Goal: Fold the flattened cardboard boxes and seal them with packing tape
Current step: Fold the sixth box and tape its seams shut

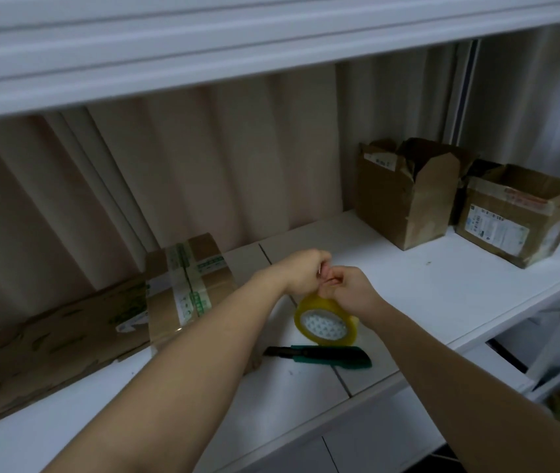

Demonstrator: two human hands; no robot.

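Above the white shelf's front edge, left hand (305, 273) and right hand (352, 290) are pinching at the yellow-rimmed clear packing tape roll (325, 323), fingers curled. Green-black utility knife (323, 356) is lying below; taped brown cardboard box (189, 295) is sitting leftward.

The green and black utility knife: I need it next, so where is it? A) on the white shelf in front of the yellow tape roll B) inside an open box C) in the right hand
A: the green and black utility knife lies flat on the white shelf, just nearer the camera than the yellow tape roll, with neither hand touching it.
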